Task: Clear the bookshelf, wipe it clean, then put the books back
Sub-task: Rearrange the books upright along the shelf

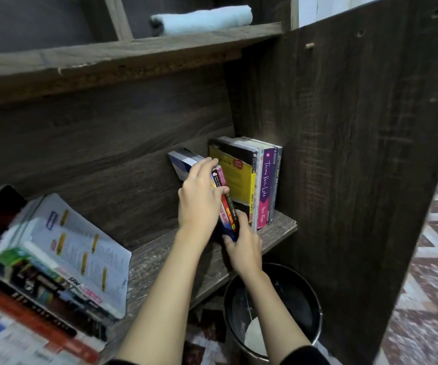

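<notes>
- Gripping a thin bundle of books (227,209), the left hand (200,198) curls its fingers over the top edge and outer face. The right hand (244,248) pinches the lower corner from below. Both hands are occupied.
- The bundle stands on the shelf board (278,230). Its long axis is near upright, with the top tilted left.
- Key relation: the standing row (254,180) lies just right of the bundle, against the side panel (344,154). The bases are close and a wedge-shaped gap opens at the top.
- Judgement: the bundle needs tipping right to sit flush with the row's yellow cover. The left hand is nearer the top and suited to push, while the right hand acts as pivot.
- A blue-and-white book (182,160) leans behind the left hand. Whether it is in the grip cannot be told.
- Materials: the books are slim glossy paperbacks. The shelf is dark wood-grain board, rough and worn at the front edge.
- Elsewhere, a rolled pale towel (202,19) lies on the upper shelf.
- A flat stack of books (54,272) sits at the shelf's left end.
- A black bin (304,299) stands below.
</notes>
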